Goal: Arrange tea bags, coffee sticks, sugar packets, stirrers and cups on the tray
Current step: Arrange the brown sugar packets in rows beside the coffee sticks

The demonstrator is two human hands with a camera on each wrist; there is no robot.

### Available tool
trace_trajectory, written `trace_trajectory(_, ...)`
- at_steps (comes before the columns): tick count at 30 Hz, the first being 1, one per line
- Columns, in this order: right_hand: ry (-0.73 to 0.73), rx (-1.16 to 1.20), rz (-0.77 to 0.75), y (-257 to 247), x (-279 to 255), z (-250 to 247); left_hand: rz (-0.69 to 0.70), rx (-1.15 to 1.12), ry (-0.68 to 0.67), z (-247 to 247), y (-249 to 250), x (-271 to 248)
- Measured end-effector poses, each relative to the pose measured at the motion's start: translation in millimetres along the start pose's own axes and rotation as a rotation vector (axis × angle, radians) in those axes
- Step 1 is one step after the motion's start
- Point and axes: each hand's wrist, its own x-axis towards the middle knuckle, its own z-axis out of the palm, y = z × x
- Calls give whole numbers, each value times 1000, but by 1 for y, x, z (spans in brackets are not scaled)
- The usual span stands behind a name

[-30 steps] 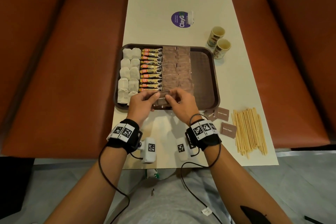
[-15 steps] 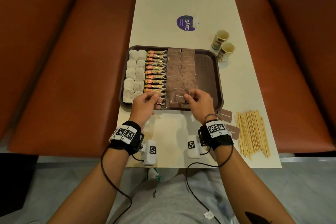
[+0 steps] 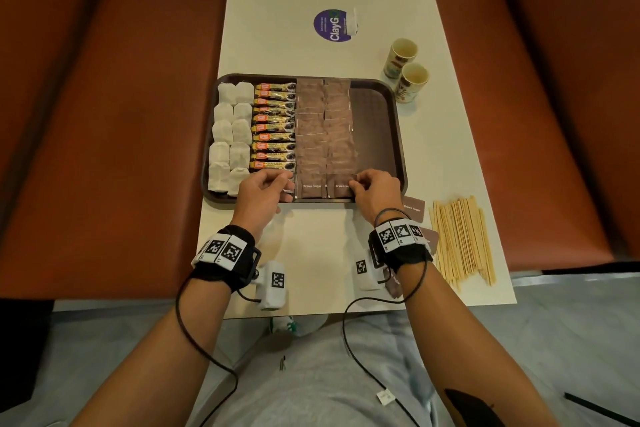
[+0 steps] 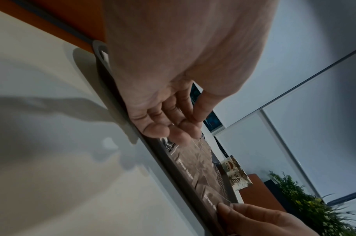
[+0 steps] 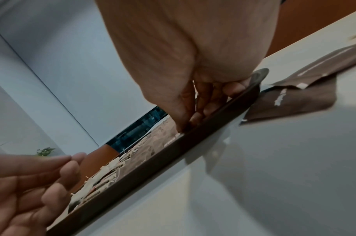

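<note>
The brown tray holds white tea bags, coffee sticks and two columns of brown sugar packets. Its right strip is bare. Two packets lie side by side at the near rim. My left hand pinches the left edge of the left front packet. My right hand pinches the right edge of the right front packet. In the right wrist view my right hand's curled fingers sit just inside the tray rim.
Two paper cups stand right of the tray's far corner. A pile of wooden stirrers lies at the near right, with loose sugar packets between it and the tray. A purple sticker is farther up the table.
A second ago both hands held one packet together at the tray's near middle. They have since spread apart, and two packets now lie flat in the front row.
</note>
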Motion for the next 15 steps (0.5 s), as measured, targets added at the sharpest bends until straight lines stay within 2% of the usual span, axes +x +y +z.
trace_trajectory(9,8,77,42,-3,-2,-2,-12,2,-29,8,2,-2)
trace_trajectory(15,47,199,-66,4,-21,-32,41,77,-67,23,7,-12)
